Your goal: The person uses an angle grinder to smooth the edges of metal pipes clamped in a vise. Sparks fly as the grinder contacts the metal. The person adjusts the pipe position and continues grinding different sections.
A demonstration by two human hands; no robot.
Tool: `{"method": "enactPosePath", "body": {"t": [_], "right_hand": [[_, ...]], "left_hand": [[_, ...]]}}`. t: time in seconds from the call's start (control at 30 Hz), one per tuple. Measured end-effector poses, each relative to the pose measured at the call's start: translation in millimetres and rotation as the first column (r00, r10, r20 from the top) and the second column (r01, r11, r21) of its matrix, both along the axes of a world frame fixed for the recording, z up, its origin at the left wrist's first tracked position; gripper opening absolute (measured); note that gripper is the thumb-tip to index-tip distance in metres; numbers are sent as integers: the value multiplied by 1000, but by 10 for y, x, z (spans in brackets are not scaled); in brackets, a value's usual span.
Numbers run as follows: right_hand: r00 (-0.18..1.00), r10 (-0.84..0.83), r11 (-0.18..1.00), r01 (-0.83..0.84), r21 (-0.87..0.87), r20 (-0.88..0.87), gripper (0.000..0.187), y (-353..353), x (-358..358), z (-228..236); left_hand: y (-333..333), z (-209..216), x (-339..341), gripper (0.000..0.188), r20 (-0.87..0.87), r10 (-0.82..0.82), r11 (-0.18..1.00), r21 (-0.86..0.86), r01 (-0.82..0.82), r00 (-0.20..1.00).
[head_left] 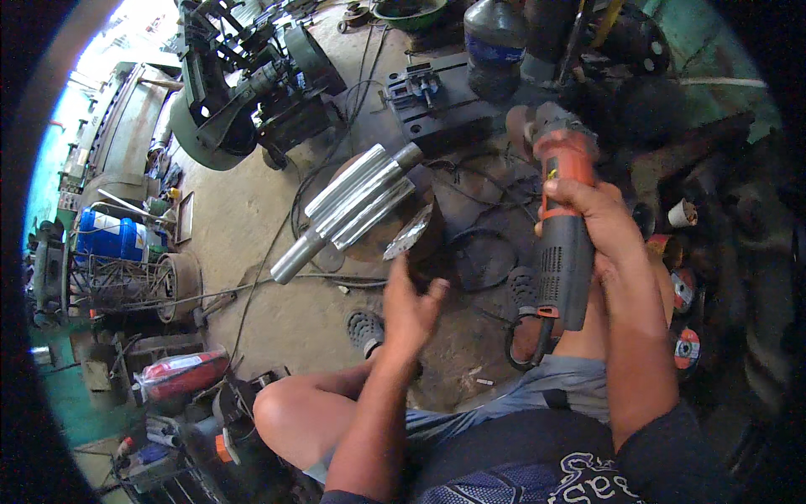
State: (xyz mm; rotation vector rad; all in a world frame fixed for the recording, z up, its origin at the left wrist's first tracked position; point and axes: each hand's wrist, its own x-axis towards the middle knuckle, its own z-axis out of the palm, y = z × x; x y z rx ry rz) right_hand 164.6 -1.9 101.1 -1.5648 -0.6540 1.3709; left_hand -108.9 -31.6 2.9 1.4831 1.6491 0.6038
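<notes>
My right hand [592, 214] is wrapped round the body of an orange and black angle grinder [564, 252]. The grinder stands nearly upright, its disc [520, 128] at the top and its cord looping down at the bottom. My left hand [411, 307] has its thumb spread and a finger stretched to the lower end of a shiny, jagged-edged metal piece [410, 233]; whether it touches is unclear. Just beyond lies a bright toothed metal shaft [359, 197] with long straight teeth and round ends. It rests slantwise on a round brown support [369, 244], partly hidden beneath it.
Cables [269, 294] run over the concrete floor. A vise [417, 88] and a large clear bottle [495, 50] stand beyond the shaft. Dark machinery [252, 92] is at the far left, a red cylinder [185, 374] at the near left. Discs [687, 347] lie at the right.
</notes>
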Motion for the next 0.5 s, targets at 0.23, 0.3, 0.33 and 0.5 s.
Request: {"method": "enactPosePath", "body": {"t": [0.23, 0.3, 0.33, 0.5], "right_hand": [[989, 86, 994, -77, 78, -119, 47, 49, -8, 208], [976, 123, 989, -106, 101, -180, 48, 48, 2, 236], [976, 130, 987, -111, 114, -175, 48, 45, 11, 241], [970, 126, 986, -99, 135, -206, 46, 38, 119, 234]], "left_hand": [[544, -154, -187, 95, -544, 46, 966, 237, 100, 838], [655, -185, -159, 99, -617, 5, 997, 60, 41, 787], [687, -208, -148, 101, -648, -16, 1000, -15, 8, 762], [657, -343, -112, 108, -611, 73, 997, 72, -37, 789]]}}
